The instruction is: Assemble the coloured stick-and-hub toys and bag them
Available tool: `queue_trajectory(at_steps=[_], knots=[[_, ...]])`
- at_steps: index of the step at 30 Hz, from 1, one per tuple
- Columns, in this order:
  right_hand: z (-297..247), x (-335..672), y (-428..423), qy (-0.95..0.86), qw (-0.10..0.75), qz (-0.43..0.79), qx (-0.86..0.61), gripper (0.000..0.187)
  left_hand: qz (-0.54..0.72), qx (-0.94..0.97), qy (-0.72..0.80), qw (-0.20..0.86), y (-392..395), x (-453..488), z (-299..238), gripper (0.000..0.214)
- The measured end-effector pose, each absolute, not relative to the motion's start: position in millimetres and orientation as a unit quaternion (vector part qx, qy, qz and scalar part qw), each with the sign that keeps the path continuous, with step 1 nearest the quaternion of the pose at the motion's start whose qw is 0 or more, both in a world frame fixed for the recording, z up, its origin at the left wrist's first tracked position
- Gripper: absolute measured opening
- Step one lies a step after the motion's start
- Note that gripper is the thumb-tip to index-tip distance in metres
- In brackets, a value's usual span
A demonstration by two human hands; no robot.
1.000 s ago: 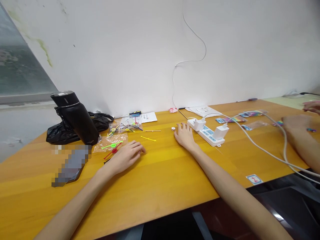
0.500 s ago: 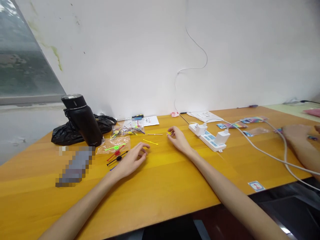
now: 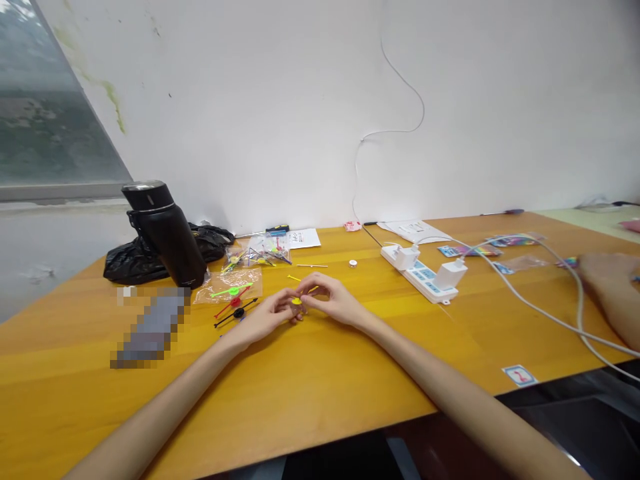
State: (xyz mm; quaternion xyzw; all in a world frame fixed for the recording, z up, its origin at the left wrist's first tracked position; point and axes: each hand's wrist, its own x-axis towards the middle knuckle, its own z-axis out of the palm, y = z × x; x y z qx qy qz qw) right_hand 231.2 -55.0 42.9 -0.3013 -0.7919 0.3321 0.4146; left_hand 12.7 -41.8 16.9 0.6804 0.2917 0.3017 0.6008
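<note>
My left hand and my right hand meet above the table. Their fingertips pinch a small yellow disc from both sides. Just behind them lies a yellow arrow pointer, partly covered by my right fingers. Left of my left hand are a green arrow spinner, a red one and a black one; a blue piece is mostly hidden under my wrist. A small white round piece rests behind my right hand, and a thin white stick lies farther back.
A black bottle stands at left before a black plastic bag. Clear bags of spinner parts lie at the back. A white power strip with cables sits at right, near another person's hand.
My right hand has moved left with the yellow disc to meet my left hand, whose fingers have closed on it. The white round piece now shows where my right hand was.
</note>
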Motion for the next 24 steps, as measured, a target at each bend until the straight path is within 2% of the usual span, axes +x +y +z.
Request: queue_trajectory(at_steps=[3,6,11,13,16,24], knots=[[39,233,-50,-0.779,0.425,0.317,-0.336,0.020,0.304,0.650,0.298,0.630,-42,12,20,0.035],[29,239,-42,-0.796,0.411,0.217,-0.388,0.017,0.304,0.635,0.308,0.640,-43,12,23,0.034],[12,252,-33,-0.837,0.293,0.051,-0.459,0.029,0.310,0.613,0.314,0.655,-44,10,26,0.029],[12,253,-32,-0.844,0.271,0.034,-0.462,0.024,0.315,0.605,0.315,0.660,-43,10,25,0.028],[16,252,-33,-0.836,0.280,0.023,-0.470,0.016,0.318,0.606,0.320,0.655,-43,10,23,0.028],[15,250,-33,-0.874,0.269,0.027,-0.404,0.031,0.316,0.604,0.326,0.655,-43,11,24,0.027]])
